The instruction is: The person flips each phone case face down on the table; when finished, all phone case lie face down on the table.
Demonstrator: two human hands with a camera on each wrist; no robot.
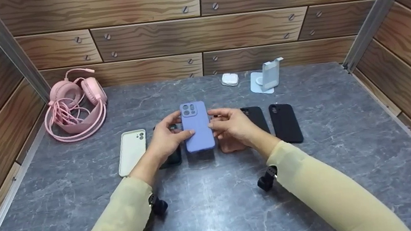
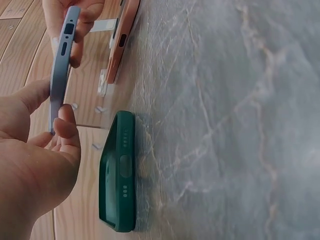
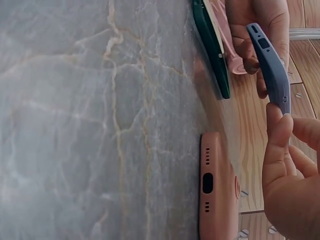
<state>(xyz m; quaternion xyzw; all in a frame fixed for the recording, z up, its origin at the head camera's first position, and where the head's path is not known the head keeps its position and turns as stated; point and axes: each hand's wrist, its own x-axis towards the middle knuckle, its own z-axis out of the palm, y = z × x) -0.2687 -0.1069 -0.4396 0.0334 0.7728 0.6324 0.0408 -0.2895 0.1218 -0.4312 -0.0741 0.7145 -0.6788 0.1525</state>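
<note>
Lavender phone case (image 1: 196, 126) is pinched by both the left hand (image 1: 167, 138) and right hand (image 1: 232, 126), lifted mid-counter over the green case (image 2: 119, 172) and pink case (image 3: 217, 187); near counter edge is roomy.

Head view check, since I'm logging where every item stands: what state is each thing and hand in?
Lilac silicone phone case: lifted off the table, held by both hands.
Left hand: pinches the case's left edge.
Right hand: pinches its right edge.
Dark green phone case: flat on the grey marble table.
Salmon phone case: lying flat.
Cream phone case: lying flat.
Two black phone cases: lying flat.
Pink headset: resting, cable coiled.
</note>
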